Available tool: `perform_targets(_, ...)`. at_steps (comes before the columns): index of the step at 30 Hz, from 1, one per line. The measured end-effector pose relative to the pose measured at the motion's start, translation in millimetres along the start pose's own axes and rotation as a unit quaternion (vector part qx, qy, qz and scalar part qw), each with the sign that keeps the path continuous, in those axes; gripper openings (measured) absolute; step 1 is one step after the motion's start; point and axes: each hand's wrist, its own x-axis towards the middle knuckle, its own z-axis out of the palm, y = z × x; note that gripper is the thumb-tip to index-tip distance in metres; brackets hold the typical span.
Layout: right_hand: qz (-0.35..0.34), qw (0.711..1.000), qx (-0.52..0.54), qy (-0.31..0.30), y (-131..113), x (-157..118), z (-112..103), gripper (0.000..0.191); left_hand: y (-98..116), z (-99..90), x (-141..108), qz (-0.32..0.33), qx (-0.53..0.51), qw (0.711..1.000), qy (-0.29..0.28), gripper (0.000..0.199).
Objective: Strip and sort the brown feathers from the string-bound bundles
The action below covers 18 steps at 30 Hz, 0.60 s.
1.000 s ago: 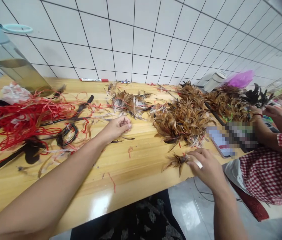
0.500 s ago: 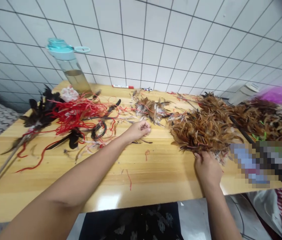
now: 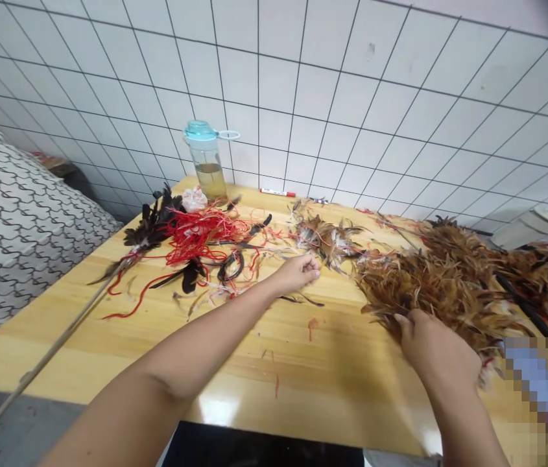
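My left hand (image 3: 297, 273) hovers over or rests on the middle of the table with its fingers curled into a pinch. What lies in them, if anything, is too small to make out. Just beyond it is a small clump of grey-brown feathers (image 3: 325, 237). To the right, my right hand (image 3: 441, 350) is at the near edge of a big bundle of brown feathers (image 3: 429, 285), thumb and fingers closed on some of them. The fingertips are partly hidden among the plumes. A few thin dark feathers (image 3: 303, 300) lie below my left hand.
Tangled red string (image 3: 200, 233) and a black feather duster (image 3: 150, 224) with a long stick (image 3: 64, 337) lie on the left. Behind stand a water bottle (image 3: 209, 165) and a red-capped marker (image 3: 277, 192) by the tiled wall. More brown feathers (image 3: 541, 266) are at right.
The view has swung left, so everything sits further right and lower. My right hand has shifted slightly at the bundle's near edge; my left hand keeps its pinch.
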Motion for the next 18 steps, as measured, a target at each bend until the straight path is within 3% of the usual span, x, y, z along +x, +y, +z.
perform_targets(5,-0.112,0.994,0.004,0.005,-43,7,-40,0.026,7,-25.1,3,0.019,0.117,0.991,0.057,0.011)
perform_targets(9,-0.193,0.977,0.056,0.069,-95,31,-52,0.029,11,-37.7,1,0.048,0.288,0.951,0.099,0.007)
perform_targets(13,-0.202,0.963,0.133,0.123,-133,63,-29,0.029,10,-40.9,0,0.126,0.373,0.904,0.168,0.019)
perform_targets(18,-0.116,0.956,0.240,0.122,-132,93,23,0.030,-1,-46.8,8,0.136,0.399,0.884,0.204,0.018)
